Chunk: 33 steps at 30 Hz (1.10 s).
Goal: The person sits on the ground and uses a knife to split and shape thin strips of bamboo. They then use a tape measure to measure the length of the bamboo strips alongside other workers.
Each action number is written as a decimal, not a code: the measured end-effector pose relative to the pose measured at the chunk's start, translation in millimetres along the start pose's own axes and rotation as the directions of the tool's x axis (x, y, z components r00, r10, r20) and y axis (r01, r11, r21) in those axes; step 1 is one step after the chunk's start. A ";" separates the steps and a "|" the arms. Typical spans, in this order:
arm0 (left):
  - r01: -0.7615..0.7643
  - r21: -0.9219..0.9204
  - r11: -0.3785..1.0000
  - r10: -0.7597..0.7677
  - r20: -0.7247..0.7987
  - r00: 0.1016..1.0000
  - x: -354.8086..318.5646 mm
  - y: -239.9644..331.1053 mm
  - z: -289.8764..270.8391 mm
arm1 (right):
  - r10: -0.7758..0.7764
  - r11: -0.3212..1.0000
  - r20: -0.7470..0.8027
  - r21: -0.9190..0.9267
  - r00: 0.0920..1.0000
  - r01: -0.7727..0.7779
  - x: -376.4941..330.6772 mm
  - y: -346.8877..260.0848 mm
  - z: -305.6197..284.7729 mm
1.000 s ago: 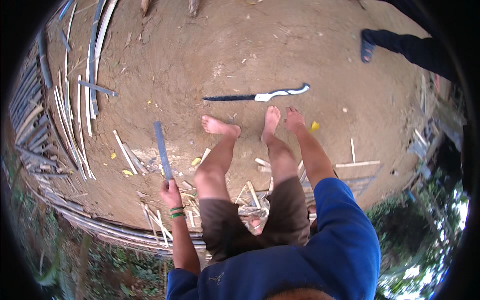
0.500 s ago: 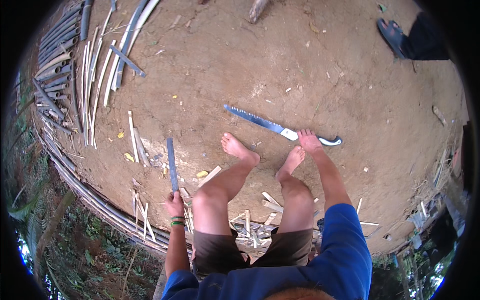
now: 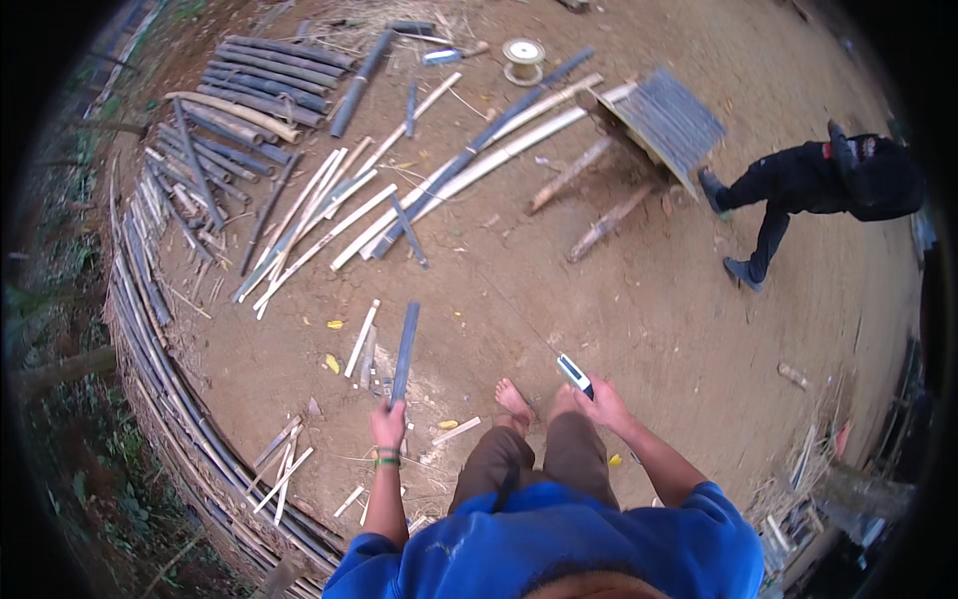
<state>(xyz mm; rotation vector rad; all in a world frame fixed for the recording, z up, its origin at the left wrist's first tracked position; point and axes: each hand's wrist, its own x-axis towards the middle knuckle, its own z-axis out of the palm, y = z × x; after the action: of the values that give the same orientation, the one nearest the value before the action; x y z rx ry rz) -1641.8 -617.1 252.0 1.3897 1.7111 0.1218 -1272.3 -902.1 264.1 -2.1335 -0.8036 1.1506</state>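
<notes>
My left hand (image 3: 387, 425) is closed round the lower end of a dark, flat bamboo strip (image 3: 406, 349), which points away from me. In my right hand (image 3: 603, 402) is the handle of a pruning saw (image 3: 573, 370), white and black where it shows. Its blade is turned nearly edge-on and looks like a thin line reaching forward and left. Both hands are in front of my legs, well apart from each other. On the ground just left of the strip lie a pale split piece (image 3: 362, 339) and small offcuts.
Several dark bamboo poles (image 3: 269, 75) are stacked at the far left, with long pale strips (image 3: 479, 170) beside them. A wooden stand with a corrugated top (image 3: 671, 125) and a spool (image 3: 523, 62) stand ahead. A person in dark clothes (image 3: 798, 185) is at the right. Bamboo edging (image 3: 170, 374) curves along the left.
I have risen from sitting to standing. The saw, which lay on the ground under my right hand, is now lifted in it. The left hand still holds the strip.
</notes>
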 end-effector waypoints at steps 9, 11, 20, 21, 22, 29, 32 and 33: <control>-0.474 0.023 0.880 0.474 -0.012 0.880 170.3 332.8 -49.3 | -0.247 0.898 -0.101 0.349 0.964 0.266 146.2 -234.9 -81.7; -0.556 0.073 0.828 0.559 -0.027 0.829 204.7 416.7 -54.2 | -0.322 0.914 -0.166 0.204 0.932 0.351 203.6 -278.7 -97.0; -0.470 -0.146 0.871 0.485 0.090 0.870 331.1 630.8 -64.3 | -0.467 0.881 -0.045 0.061 0.883 0.469 420.4 -435.2 -175.5; -0.461 -0.169 0.871 0.480 0.099 0.871 349.4 651.0 -60.8 | -0.477 0.874 -0.063 0.076 0.877 0.480 437.7 -446.7 -185.6; -0.446 -0.189 0.875 0.471 0.111 0.875 365.0 667.7 -57.7 | -0.482 0.868 -0.076 0.094 0.873 0.488 453.9 -454.5 -192.0; -0.544 -0.101 0.833 0.552 0.212 0.806 515.8 786.6 -23.1 | -0.285 0.954 -0.090 0.070 0.954 0.292 600.5 -508.8 -235.3; -0.526 -0.105 0.844 0.533 0.270 0.802 587.0 831.3 3.2 | -0.310 0.948 -0.156 0.024 0.938 0.318 685.9 -541.7 -246.2; -0.529 -0.119 0.840 0.539 0.290 0.791 618.1 849.9 7.6 | -0.231 0.972 -0.111 0.019 0.967 0.235 717.3 -558.2 -256.7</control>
<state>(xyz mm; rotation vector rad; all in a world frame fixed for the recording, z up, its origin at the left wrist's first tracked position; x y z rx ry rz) -990.1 196.6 384.7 1.7369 1.0128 0.2284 -859.5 -66.5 416.4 -1.9942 -0.9510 0.9126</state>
